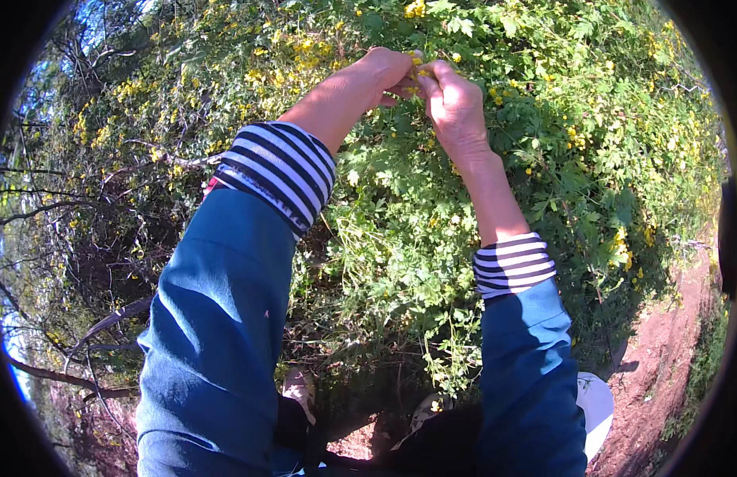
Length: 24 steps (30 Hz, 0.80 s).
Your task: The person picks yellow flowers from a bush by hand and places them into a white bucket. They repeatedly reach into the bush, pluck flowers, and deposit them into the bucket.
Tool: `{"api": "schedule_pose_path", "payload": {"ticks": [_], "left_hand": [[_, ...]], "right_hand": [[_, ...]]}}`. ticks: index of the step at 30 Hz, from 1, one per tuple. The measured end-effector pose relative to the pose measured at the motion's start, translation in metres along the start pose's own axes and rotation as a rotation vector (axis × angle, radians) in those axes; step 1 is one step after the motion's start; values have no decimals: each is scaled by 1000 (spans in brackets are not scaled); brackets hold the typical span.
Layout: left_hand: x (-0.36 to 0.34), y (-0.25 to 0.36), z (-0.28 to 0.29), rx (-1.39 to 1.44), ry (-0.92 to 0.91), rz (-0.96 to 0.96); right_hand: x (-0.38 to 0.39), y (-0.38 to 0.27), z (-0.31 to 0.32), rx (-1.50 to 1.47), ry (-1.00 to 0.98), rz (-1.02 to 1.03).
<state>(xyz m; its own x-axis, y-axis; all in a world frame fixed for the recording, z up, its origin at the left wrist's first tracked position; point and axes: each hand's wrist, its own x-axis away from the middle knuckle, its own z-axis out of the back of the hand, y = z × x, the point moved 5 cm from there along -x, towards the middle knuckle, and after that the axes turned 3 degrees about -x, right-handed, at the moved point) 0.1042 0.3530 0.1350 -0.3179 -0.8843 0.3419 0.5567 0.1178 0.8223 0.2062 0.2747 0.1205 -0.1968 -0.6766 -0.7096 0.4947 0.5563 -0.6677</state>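
The teal sleeves (217, 318) look like soft, matt cloth — ribbed black-and-white striped knit cuffs (281, 171) beneath. The leafy green bush with small yellow flowers (400, 230) looks matt; the reddish bare soil (663, 358) — rough, crumbly.

Hands (420, 79) meet above bush (432, 238), path (663, 350) right

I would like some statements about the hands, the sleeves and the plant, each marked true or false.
1. Both hands meet at small yellow flowers on a green bush. True.
2. The left hand wears a glove. False: it is bare.
3. The sleeves are blue with striped cuffs. True.
4. The right hand rests on the reddish soil. False: it is up at the flowers.
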Motion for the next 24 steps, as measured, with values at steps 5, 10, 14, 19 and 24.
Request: {"api": "schedule_pose_path", "payload": {"ticks": [5,10,14,19,24], "left_hand": [[-16,4,-5,198,-26,5],[-23,-4,14,171,-59,-12],[-9,-10,34,64,23,-14],[12,-14,46,158,-18,31],[20,-8,37,-25,-42,-43]], "right_hand": [[0,-14,-3,118,-34,188],[2,-26,-9,106,-53,224],[4,-3,-3,-259,-49,-269],[11,18,-12,-779,-5,-840],[8,26,-39,-799,-39,-966]]}}
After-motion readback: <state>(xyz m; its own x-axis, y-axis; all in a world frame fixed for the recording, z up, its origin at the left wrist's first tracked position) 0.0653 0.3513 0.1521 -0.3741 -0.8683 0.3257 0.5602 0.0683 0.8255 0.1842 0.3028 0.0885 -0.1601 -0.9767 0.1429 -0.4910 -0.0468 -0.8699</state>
